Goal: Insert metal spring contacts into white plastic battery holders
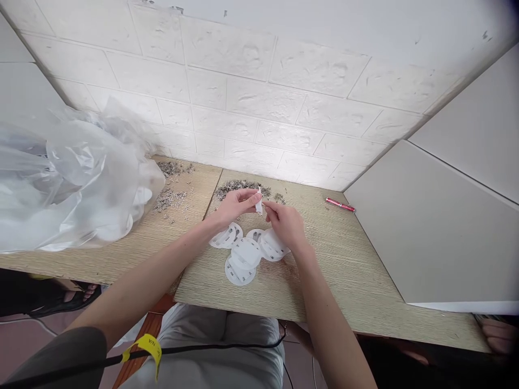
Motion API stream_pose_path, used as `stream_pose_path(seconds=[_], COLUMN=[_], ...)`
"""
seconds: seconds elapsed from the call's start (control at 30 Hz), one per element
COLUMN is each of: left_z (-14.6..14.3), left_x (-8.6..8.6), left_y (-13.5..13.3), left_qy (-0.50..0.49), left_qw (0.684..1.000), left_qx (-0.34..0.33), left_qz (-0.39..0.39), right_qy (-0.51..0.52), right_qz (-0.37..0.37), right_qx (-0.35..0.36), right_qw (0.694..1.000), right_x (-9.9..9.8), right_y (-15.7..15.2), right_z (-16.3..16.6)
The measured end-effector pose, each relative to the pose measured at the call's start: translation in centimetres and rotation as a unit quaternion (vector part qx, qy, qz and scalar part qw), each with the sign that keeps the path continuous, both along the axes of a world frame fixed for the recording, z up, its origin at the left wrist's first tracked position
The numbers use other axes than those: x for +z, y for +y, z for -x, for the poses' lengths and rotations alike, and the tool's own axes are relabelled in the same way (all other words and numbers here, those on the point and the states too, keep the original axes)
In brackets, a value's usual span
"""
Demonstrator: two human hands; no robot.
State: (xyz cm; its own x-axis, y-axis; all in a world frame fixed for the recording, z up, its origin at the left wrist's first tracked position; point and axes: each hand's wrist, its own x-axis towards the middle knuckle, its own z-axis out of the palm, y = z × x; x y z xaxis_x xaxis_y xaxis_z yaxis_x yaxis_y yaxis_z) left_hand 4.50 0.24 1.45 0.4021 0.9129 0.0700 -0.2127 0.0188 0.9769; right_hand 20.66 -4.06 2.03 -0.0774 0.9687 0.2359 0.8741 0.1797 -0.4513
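My left hand [240, 207] is closed on a white plastic piece [259, 202], tilted up almost edge-on, so its full shape is hidden. Close against its right side, my right hand [285, 220] has its fingers pinched together; whatever they hold is too small to make out. Below both hands lie several round white plastic discs [246, 253], partly overlapping, with slots and small metal parts in them. Just behind my left hand spreads a heap of small metal pieces [230, 187].
A large clear plastic bag [81, 183] of white parts stands at the left. More small metal pieces [170, 200] lie beside it. A red pen [340, 204] rests at the right, near a grey-white panel [438, 227]. The white brick-pattern wall [243, 102] closes off the back.
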Motion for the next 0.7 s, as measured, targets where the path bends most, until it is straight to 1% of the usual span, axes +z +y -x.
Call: stream_pose_path(seconds=[0.13, 0.3, 0.37, 0.47, 0.57, 0.7], left_z=[-0.05, 0.02, 0.05, 0.1, 0.26, 0.51], left_x=[-0.15, -0.77, -0.91, -0.85, -0.64, -0.47], left_y=[0.02, 0.28, 0.33, 0.27, 0.24, 0.37], left_qy=[0.005, 0.073, 0.085, 0.088, 0.1, 0.087], left_qw=[1.0, 0.997, 0.996, 0.996, 0.994, 0.995], left_qx=[0.006, 0.033, 0.038, 0.024, 0.005, -0.002], left_qz=[0.001, -0.011, -0.014, -0.024, -0.042, -0.048], right_qy=[-0.02, -0.053, -0.063, -0.082, -0.096, -0.06], right_qz=[0.002, -0.006, -0.018, -0.025, -0.021, -0.024], right_qx=[-0.001, 0.002, 0.012, 0.023, 0.016, 0.016], right_qw=[1.0, 0.999, 0.998, 0.996, 0.995, 0.998], right_x=[0.06, 0.11, 0.1, -0.01, -0.18, -0.3], right_y=[-0.04, -0.24, -0.36, -0.47, -0.38, -0.09], right_z=[0.12, 0.28, 0.32, 0.44, 0.59, 0.45])
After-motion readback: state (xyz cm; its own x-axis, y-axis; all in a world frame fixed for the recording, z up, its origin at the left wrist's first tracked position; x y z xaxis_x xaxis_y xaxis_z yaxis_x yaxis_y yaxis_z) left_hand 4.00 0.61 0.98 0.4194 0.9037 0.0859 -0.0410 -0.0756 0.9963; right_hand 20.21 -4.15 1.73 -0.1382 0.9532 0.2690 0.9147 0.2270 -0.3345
